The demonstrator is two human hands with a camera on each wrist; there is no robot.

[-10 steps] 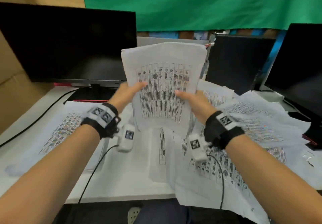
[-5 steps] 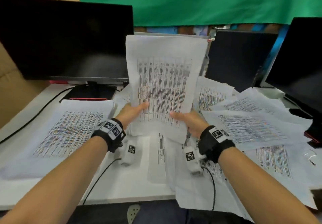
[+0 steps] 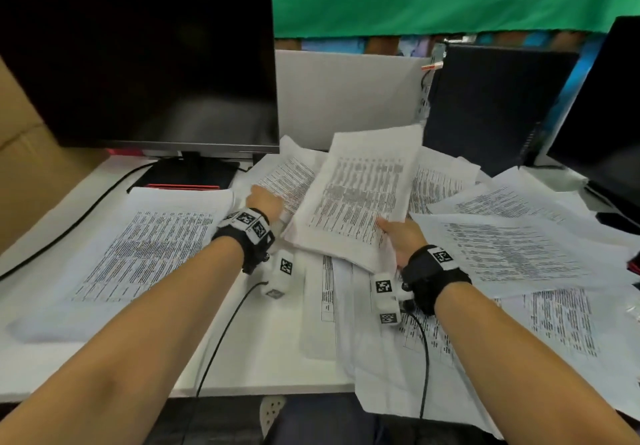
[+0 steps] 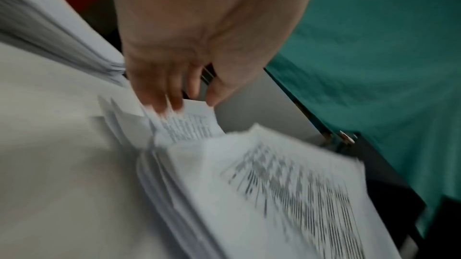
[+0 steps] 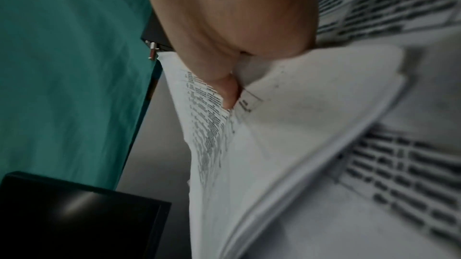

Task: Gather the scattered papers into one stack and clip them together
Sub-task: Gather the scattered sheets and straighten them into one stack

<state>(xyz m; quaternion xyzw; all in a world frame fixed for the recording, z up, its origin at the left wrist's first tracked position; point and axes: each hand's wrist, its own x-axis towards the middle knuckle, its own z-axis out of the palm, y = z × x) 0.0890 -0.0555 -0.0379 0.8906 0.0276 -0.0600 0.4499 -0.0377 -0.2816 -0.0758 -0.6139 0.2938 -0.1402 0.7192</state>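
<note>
A thick stack of printed papers [image 3: 360, 195] hangs tilted low over the middle of the desk. My right hand [image 3: 391, 229] grips its near right corner, thumb on top [image 5: 229, 89], fingers hidden under the stack [image 5: 274, 135]. My left hand [image 3: 265, 198] is off the stack and reaches to a loose printed sheet [image 3: 287, 181] lying behind it on the left. In the blurred left wrist view, straight fingers [image 4: 162, 103] touch that sheet's corner [image 4: 189, 125], with the stack [image 4: 274, 194] beside them. More loose sheets [image 3: 519, 254] are spread to the right and front.
A pile of printed sheets [image 3: 138, 247] lies on the white desk [image 3: 270, 358] at the left. A black monitor [image 3: 138, 63] stands behind it, with a dark computer case [image 3: 485, 105] and a second monitor [image 3: 602, 115] at the back right. Wrist cables trail over the desk's front edge.
The stack has come down from upright in front of me to a low tilt over the desk. My left hand has let go of it and moved to the sheet at the back left.
</note>
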